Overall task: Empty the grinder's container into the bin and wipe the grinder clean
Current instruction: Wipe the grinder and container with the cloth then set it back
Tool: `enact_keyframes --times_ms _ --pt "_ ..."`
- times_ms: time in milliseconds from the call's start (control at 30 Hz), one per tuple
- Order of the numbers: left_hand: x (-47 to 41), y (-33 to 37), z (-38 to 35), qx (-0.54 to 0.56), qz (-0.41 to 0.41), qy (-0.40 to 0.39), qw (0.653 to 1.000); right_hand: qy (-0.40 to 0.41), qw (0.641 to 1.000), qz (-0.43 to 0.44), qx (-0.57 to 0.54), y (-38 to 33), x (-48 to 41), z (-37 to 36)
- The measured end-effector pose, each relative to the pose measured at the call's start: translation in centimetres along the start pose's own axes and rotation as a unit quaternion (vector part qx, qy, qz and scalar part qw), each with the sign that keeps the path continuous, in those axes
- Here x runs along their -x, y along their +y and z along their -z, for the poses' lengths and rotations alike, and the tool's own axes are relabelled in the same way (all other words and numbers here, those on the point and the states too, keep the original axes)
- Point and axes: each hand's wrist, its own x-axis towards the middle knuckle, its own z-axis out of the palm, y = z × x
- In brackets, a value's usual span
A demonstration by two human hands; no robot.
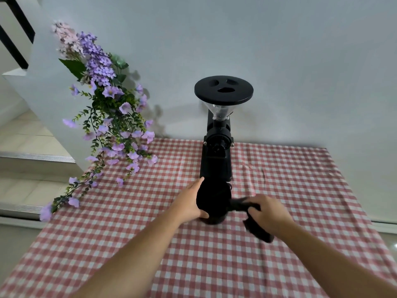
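Observation:
A black coffee grinder (217, 155) with a clear funnel hopper and round black lid (223, 90) stands at the back of the checked table. In front of its base sits the black round container (213, 203). My left hand (189, 203) wraps around the container's left side. My right hand (268, 214) grips a black cloth (256, 230), one end of which reaches to the container's right side. No bin is in view.
A red-and-white checked tablecloth (150, 244) covers the table. A bunch of purple artificial flowers (107, 117) hangs over the back left corner. A white wall stands behind; steps lie to the left.

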Motion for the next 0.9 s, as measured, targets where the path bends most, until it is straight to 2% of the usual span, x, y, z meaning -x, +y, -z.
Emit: enact_keyframes --times_ms 67,133,167,233,300,400,467,533,600,667,733,833,900 --pt "-0.2 0.1 0.5 0.008 -0.003 -0.017 1.000 0.088 0.996 0.016 -0.001 0.1 -0.4 0.8" --pt "-0.5 0.2 1.0 0.001 -0.004 -0.032 0.999 0.172 0.980 0.046 0.092 0.2 -1.0 0.7" --pt "-0.6 0.3 1.2 -0.003 -0.005 -0.037 0.999 0.187 0.972 0.054 0.128 0.2 -1.3 0.3" --pt "-0.8 0.3 1.3 -0.007 -0.009 -0.041 0.999 0.154 0.971 0.044 0.175 0.5 -1.5 -0.8" --pt "-0.7 0.0 1.2 -0.011 -0.006 -0.041 0.999 0.067 0.968 0.011 0.240 1.4 -1.4 -2.4" --pt "-0.5 -0.5 0.7 -0.010 0.005 -0.035 0.999 -0.055 0.937 -0.016 0.345 3.0 -0.8 -3.9" --pt "-0.3 -0.8 0.5 -0.009 0.006 -0.030 0.999 -0.072 0.930 -0.017 0.360 3.3 -0.7 -3.9" --pt "-0.1 -0.9 0.3 -0.007 0.007 -0.024 1.000 -0.051 0.930 -0.010 0.363 2.8 -1.0 -3.1" --pt "0.3 -1.1 0.0 0.006 0.012 -0.011 1.000 0.010 0.936 0.003 0.353 1.7 -1.5 -2.0" --pt "0.8 -1.3 -0.4 0.018 0.013 0.013 1.000 0.079 0.950 0.016 0.300 0.4 -2.0 -1.2" --pt "1.3 -1.5 -0.7 0.033 0.007 0.039 0.999 0.113 0.967 0.028 0.227 -0.8 -2.7 -0.7" --pt "1.9 -2.0 -1.2 0.103 0.014 0.077 0.992 0.110 0.985 0.041 0.124 -2.0 -3.7 -0.4" --pt "2.2 -2.5 -1.4 0.171 0.049 0.093 0.980 0.070 0.996 0.034 0.049 -2.6 -4.3 -0.3"
